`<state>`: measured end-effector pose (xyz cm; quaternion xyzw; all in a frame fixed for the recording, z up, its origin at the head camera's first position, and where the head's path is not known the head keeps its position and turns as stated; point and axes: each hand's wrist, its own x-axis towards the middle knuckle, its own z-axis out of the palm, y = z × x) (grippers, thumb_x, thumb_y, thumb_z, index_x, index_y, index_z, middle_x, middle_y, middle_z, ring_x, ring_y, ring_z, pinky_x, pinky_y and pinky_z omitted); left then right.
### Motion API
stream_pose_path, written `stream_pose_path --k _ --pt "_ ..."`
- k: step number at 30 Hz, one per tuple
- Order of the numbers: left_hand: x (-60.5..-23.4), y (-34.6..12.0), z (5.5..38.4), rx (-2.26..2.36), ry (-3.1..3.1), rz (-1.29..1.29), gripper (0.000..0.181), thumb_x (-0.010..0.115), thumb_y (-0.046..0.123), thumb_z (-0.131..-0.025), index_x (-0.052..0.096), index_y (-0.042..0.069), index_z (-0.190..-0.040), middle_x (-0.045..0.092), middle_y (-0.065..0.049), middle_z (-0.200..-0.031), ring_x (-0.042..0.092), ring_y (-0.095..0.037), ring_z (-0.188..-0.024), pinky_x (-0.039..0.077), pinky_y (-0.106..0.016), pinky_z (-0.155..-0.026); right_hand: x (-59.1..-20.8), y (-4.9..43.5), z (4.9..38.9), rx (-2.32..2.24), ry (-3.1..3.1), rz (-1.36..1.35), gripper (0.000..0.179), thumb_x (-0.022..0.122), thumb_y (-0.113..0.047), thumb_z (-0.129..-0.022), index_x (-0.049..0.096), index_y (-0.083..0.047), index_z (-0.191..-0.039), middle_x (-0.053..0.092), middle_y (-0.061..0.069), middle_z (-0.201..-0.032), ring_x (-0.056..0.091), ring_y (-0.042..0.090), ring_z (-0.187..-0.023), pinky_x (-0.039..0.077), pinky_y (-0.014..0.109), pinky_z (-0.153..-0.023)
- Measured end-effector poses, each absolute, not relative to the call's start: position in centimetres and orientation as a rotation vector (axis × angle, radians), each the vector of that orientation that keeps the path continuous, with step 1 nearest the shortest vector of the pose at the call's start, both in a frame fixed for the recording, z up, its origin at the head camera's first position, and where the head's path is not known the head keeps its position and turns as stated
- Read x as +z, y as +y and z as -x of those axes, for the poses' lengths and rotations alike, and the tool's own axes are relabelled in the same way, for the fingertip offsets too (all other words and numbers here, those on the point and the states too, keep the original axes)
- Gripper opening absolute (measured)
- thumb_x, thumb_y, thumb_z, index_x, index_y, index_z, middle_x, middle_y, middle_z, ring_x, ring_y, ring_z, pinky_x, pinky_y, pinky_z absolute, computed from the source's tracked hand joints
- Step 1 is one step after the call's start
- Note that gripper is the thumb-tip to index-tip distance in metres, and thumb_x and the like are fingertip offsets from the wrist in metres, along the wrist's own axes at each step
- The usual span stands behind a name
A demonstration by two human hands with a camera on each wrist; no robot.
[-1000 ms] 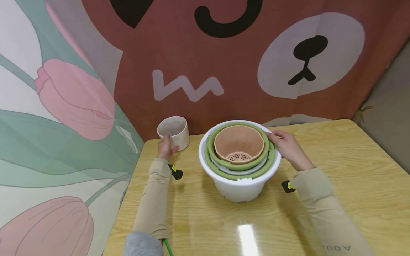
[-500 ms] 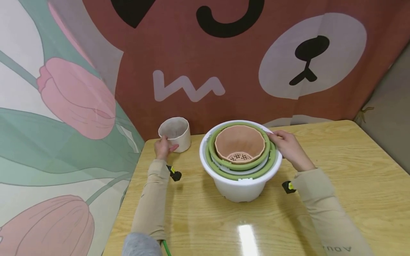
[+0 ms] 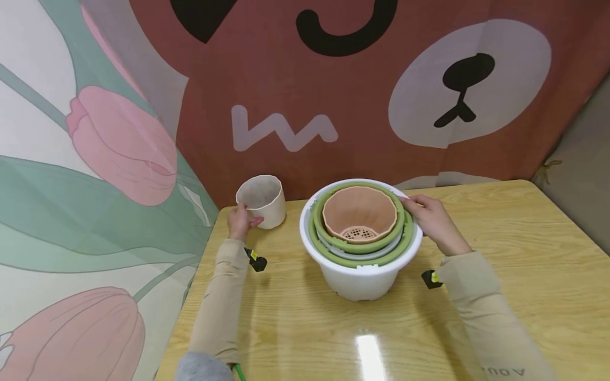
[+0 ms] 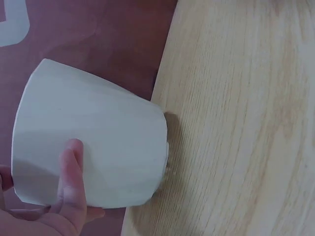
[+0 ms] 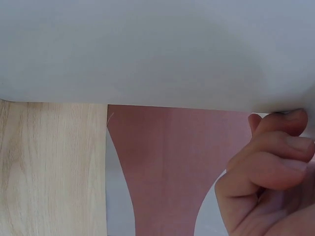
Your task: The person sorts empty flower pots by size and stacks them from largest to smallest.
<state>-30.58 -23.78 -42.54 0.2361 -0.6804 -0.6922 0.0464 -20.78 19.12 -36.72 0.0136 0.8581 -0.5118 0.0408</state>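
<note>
At the table's back left corner stands a small cream-white plant pot [image 3: 270,212] with a faceted rim. My left hand [image 3: 238,223] holds it at its near left side; in the left wrist view the thumb [image 4: 73,183] lies along the pot's wall and another finger shows at the rim. A nested stack of plant pots sits to the right: a large white pot [image 3: 358,284] outside, green and grey rims inside it, and a terracotta-coloured pot [image 3: 359,209] with a perforated bottom innermost. My right hand [image 3: 437,225] grips the large white pot's right rim, its fingers curled in the right wrist view.
Both pots stand on a wood-grain table [image 3: 295,317] set against a wall hanging [image 3: 286,63] printed with a bear. A tulip-print cloth [image 3: 128,148] hangs along the left side. Bare table lies in front of the stack and to its right.
My left hand has shifted slightly left and toward me at the small pot, and the finger over its rim reaches less far inside. The right hand and the stack stay put.
</note>
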Motion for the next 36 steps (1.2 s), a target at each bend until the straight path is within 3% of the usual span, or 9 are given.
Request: stream_pose_path --k 5,12,16,22,36 --pt "-42.3 -23.9 30.6 -2.111 -2.082 -0.703 0.040 0.035 0.024 -0.099 0.050 -0.008 -0.118 0.055 -0.007 -0.070 0.066 -0.012 -0.048 0.060 -0.027 -0.060 -36.7 19.1 20.8 -1.572 2.618 -0.042 0.064 0.038 -0.056 -0.098 0.054 0.000 -0.125 0.064 0.009 -0.095 0.063 0.006 -0.065 0.055 0.028 -0.059" --pt "-41.9 -24.1 30.3 -1.973 -2.241 -0.616 0.050 0.030 0.026 -0.099 0.052 -0.011 -0.125 0.059 0.000 -0.053 0.063 -0.008 -0.045 0.056 -0.022 -0.050 -36.9 19.0 20.9 -1.578 2.616 -0.049 0.063 0.039 -0.056 -0.098 0.055 0.000 -0.122 0.064 0.005 -0.091 0.063 0.007 -0.064 0.055 0.028 -0.058" --pt "-41.5 -23.9 30.0 -1.805 -2.375 -0.516 0.050 0.027 0.025 -0.099 0.058 -0.011 -0.114 0.056 0.003 -0.050 0.060 -0.007 -0.043 0.053 -0.022 -0.047 -36.9 19.0 20.9 -1.578 2.618 -0.051 0.064 0.039 -0.057 -0.097 0.055 0.000 -0.123 0.063 0.005 -0.091 0.063 0.007 -0.064 0.055 0.028 -0.057" --pt "-40.7 -23.3 29.7 -1.549 -2.534 -0.376 0.049 0.025 0.025 -0.099 0.060 -0.008 -0.093 0.053 0.002 -0.048 0.059 -0.013 -0.042 0.049 -0.022 -0.042 -37.0 19.2 20.9 -1.572 2.628 -0.042 0.065 0.039 -0.057 -0.097 0.055 -0.001 -0.124 0.063 0.007 -0.094 0.063 0.006 -0.064 0.055 0.028 -0.058" --pt "-39.2 -22.6 29.0 -1.415 -2.647 -0.170 0.051 0.025 0.027 -0.099 0.060 -0.007 -0.083 0.055 -0.007 -0.047 0.054 -0.014 -0.037 0.048 -0.031 -0.041 -37.2 19.4 21.1 -1.582 2.625 -0.026 0.066 0.038 -0.057 -0.097 0.054 0.000 -0.126 0.064 0.006 -0.095 0.064 0.005 -0.066 0.056 0.028 -0.059"
